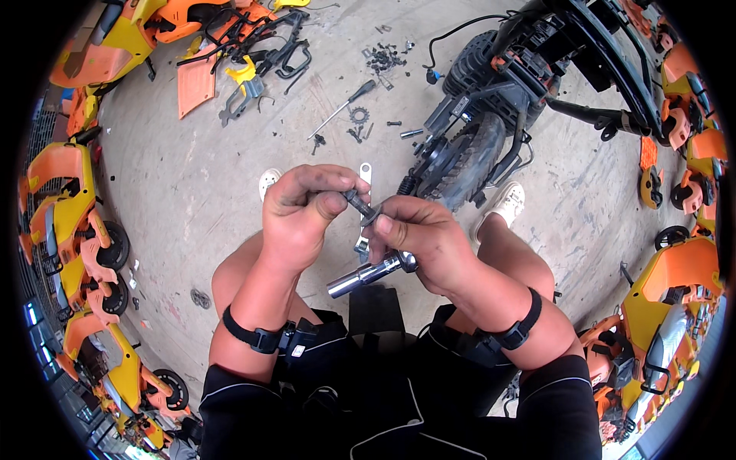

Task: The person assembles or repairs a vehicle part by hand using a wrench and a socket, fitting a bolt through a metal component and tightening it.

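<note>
A short dark bolt [360, 205] is pinched between my two hands in front of my knees. My left hand [300, 211] grips its upper left end with thumb and fingertips. At the other end, the thumb and forefinger of my right hand [425, 238] close on it, near what looks like its flanged head or a nut. A chrome socket wrench [362, 277] sticks out to the left from under my right palm; its handle is mostly hidden. Below the hands, an adjustable wrench [366, 175] lies on the concrete floor, partly covered by my fingers.
A motorbike-like vehicle [479, 146] with a knobby tyre stands ahead right. On the floor ahead lie a screwdriver [345, 107], a toothed ring [359, 115], a loose chrome socket [412, 133] and a pile of small fasteners [386, 57]. Orange-yellow scooters [69, 184] line both sides.
</note>
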A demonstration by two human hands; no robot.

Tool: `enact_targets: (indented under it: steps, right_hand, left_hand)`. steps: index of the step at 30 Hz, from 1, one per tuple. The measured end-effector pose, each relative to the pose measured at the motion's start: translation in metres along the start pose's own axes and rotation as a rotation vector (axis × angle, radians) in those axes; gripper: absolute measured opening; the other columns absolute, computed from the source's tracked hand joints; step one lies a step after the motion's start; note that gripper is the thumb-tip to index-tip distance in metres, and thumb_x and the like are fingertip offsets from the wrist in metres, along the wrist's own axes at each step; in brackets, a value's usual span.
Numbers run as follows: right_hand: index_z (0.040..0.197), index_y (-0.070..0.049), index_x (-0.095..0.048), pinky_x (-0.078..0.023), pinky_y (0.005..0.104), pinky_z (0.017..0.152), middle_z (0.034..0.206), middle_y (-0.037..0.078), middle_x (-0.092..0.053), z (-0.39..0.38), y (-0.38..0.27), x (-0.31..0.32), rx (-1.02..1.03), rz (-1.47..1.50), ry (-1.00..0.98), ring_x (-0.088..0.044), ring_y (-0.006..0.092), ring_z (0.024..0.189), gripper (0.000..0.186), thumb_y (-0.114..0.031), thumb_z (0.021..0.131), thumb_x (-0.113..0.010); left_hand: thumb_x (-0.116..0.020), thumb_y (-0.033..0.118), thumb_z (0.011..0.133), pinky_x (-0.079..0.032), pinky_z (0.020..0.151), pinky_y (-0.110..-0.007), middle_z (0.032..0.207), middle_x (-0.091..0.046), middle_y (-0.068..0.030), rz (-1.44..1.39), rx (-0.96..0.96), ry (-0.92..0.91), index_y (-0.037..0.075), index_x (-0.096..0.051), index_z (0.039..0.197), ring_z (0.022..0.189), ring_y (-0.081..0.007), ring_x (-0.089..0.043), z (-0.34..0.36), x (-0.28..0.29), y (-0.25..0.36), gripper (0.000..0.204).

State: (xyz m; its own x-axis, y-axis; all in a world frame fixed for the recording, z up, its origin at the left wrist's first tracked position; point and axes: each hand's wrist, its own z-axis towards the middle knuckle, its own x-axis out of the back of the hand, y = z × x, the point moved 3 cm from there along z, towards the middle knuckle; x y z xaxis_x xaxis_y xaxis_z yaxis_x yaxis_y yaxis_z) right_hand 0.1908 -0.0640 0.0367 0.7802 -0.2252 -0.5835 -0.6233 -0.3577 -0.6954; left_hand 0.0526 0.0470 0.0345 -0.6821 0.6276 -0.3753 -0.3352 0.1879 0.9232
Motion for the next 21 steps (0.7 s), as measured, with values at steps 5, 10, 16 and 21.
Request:
enact_targets:
  steps: [5, 10, 16, 21]
  right_hand:
    - [0.095, 0.002, -0.065, -0.048, 0.0282, 0.072, 0.077, 0.009, -0.066, -0.005, 0.002, -0.004, -0.028, 0.080, -0.067, -0.062, 0.0149, 0.075, 0.027, -0.024, 0.098, -0.063]
    - [0.097, 0.002, -0.063, -0.049, 0.0303, 0.074, 0.079, 0.010, -0.065, -0.004, 0.000, -0.003, 0.008, 0.065, -0.054, -0.063, 0.0174, 0.075, 0.032, -0.029, 0.100, -0.061]
    - [0.096, 0.001, -0.065, -0.047, 0.0282, 0.076, 0.083, 0.005, -0.064, 0.002, 0.002, 0.006, 0.032, -0.015, 0.054, -0.062, 0.0138, 0.077, 0.033, -0.030, 0.103, -0.056]
    - [0.096, 0.001, -0.065, -0.047, 0.0279, 0.076, 0.081, 0.006, -0.064, 0.006, -0.002, 0.010, 0.037, -0.151, 0.066, -0.062, 0.0140, 0.077, 0.038, -0.034, 0.104, -0.053]
  left_hand:
    - [-0.072, 0.007, 0.088, -0.057, 0.080, -0.037, 0.100, -0.071, -0.0174, -0.024, -0.030, -0.037, 0.000, -0.064, 0.100, 0.087, -0.0248, -0.069, -0.001, -0.004, 0.006, 0.015]
    - [-0.073, 0.011, 0.089, -0.056, 0.084, -0.035, 0.104, -0.070, -0.0157, -0.036, 0.052, -0.002, 0.000, -0.066, 0.107, 0.094, -0.0238, -0.069, 0.000, -0.005, 0.002, 0.023]
    - [-0.071, 0.014, 0.093, -0.052, 0.089, -0.029, 0.107, -0.067, -0.0085, 0.309, 0.248, 0.069, -0.001, -0.066, 0.117, 0.097, -0.0165, -0.065, 0.001, -0.008, 0.007, 0.028]
    - [-0.070, 0.012, 0.094, -0.052, 0.078, -0.026, 0.100, -0.066, -0.0066, 0.344, 0.239, 0.110, -0.002, -0.065, 0.112, 0.086, -0.0135, -0.064, -0.003, -0.004, 0.000, 0.023]
